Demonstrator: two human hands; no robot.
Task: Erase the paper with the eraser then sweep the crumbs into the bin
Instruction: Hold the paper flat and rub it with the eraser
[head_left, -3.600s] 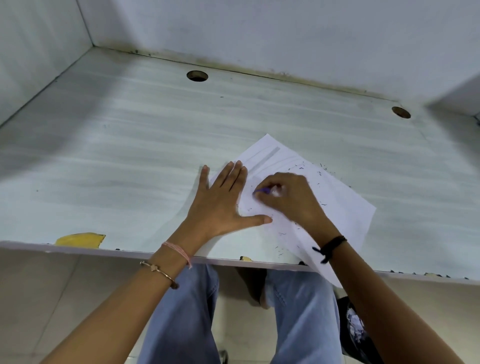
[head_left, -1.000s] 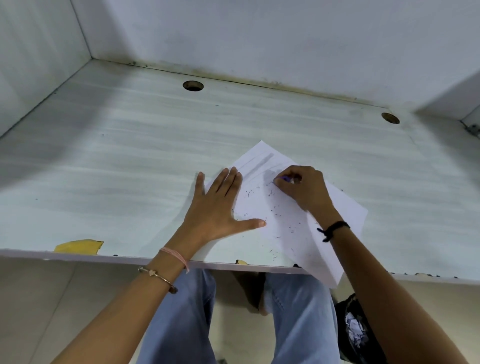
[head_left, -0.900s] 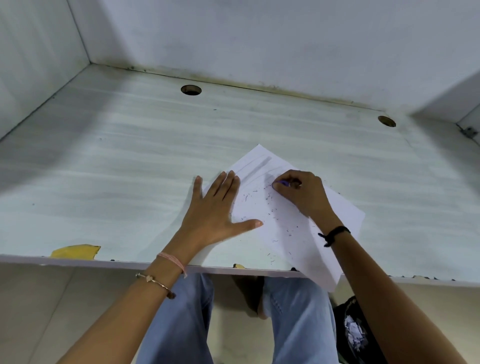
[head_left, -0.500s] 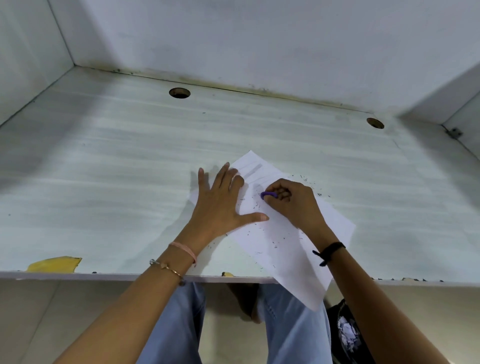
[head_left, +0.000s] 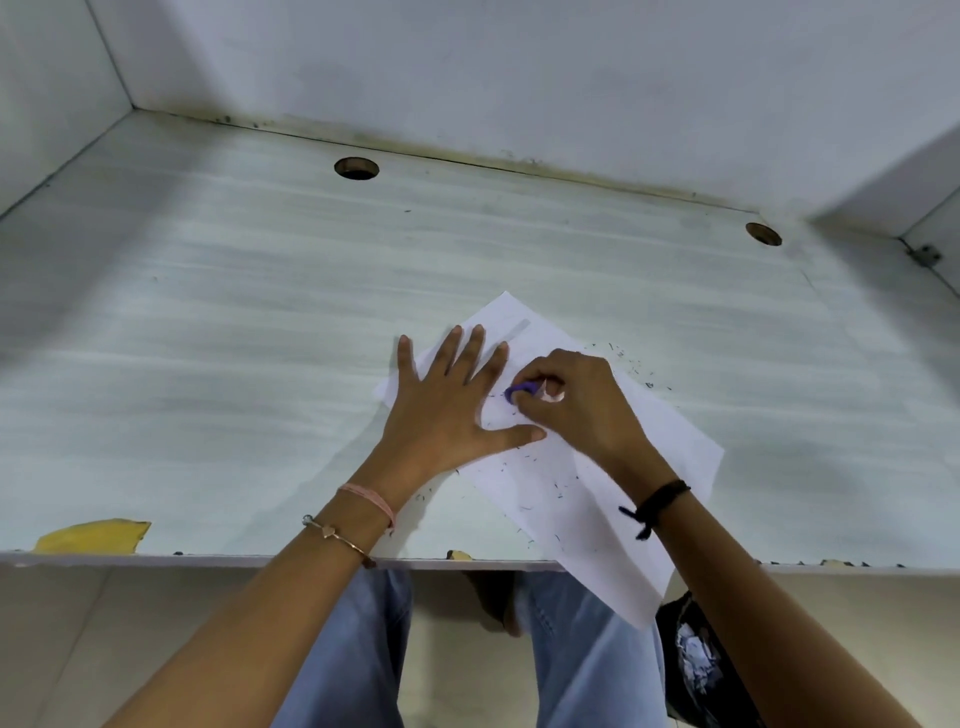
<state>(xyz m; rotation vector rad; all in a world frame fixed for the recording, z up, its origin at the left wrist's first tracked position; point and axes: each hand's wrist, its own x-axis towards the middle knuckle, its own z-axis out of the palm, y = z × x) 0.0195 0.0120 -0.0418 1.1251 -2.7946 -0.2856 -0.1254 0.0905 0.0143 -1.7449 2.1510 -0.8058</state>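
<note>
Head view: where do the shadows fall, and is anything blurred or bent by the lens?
Head view: soft light, no glare; a broad shadow covers the desk at left and far right. Head view: the purple eraser in the right hand looks smeared, while the left hand and paper are sharp; the wide lens splays the walls outward.

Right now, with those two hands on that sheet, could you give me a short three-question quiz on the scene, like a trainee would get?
1. True or false: the left hand lies flat, fingers spread, on the white paper sheet.
2. What does the right hand pinch? A: a small purple eraser. B: a yellow pencil. C: nothing.
3. Fill in: the sheet's near corner hangs over the pale desk's ____ edge.

Key: 1 true; 2 A; 3 front.
</note>
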